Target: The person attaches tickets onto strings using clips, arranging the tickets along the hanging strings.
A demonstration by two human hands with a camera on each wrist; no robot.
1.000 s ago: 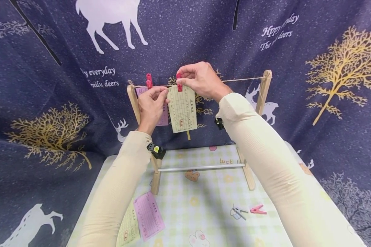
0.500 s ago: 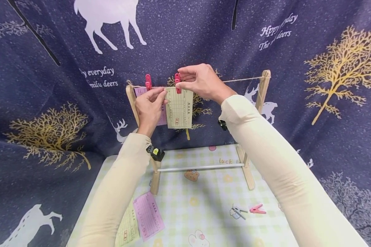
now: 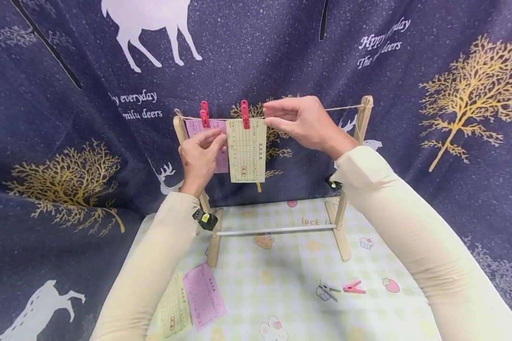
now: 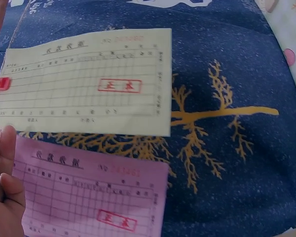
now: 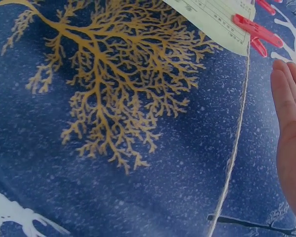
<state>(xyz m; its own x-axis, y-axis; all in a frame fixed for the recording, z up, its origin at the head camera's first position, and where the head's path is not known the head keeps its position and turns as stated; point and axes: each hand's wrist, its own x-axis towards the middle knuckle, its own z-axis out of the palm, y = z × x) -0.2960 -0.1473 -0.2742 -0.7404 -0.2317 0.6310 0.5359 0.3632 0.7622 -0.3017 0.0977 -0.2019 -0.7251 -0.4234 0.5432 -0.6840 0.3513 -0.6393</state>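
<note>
A yellow receipt slip [image 3: 246, 156] hangs from the string [image 3: 343, 108] by a red clothespin [image 3: 245, 114]. To its left a pink receipt slip [image 3: 222, 163] hangs under another red clothespin [image 3: 204, 115], partly behind my left hand [image 3: 199, 158]. That hand's fingers are loosely bent beside the yellow slip's left edge, holding nothing. My right hand [image 3: 305, 121] is just right of the yellow slip, fingers extended and off the clothespin. In the left wrist view both slips, yellow [image 4: 133, 98] and pink [image 4: 93, 192], show red stamps. The right wrist view shows the clothespin [image 5: 256, 30] apart from my fingers.
The string runs between two wooden posts [image 3: 364, 118] joined low by a metal rod [image 3: 277, 230]. On the checked tablecloth [image 3: 281, 270] lie a loose pink slip [image 3: 205, 296], a yellow slip [image 3: 173, 308], a grey clothespin [image 3: 329, 290] and a pink clothespin [image 3: 354, 287].
My right hand has let go of the red clothespin and moved right. My left hand has come off the yellow slip's top corner, moving slightly down and left. The slip now hangs on its own.
</note>
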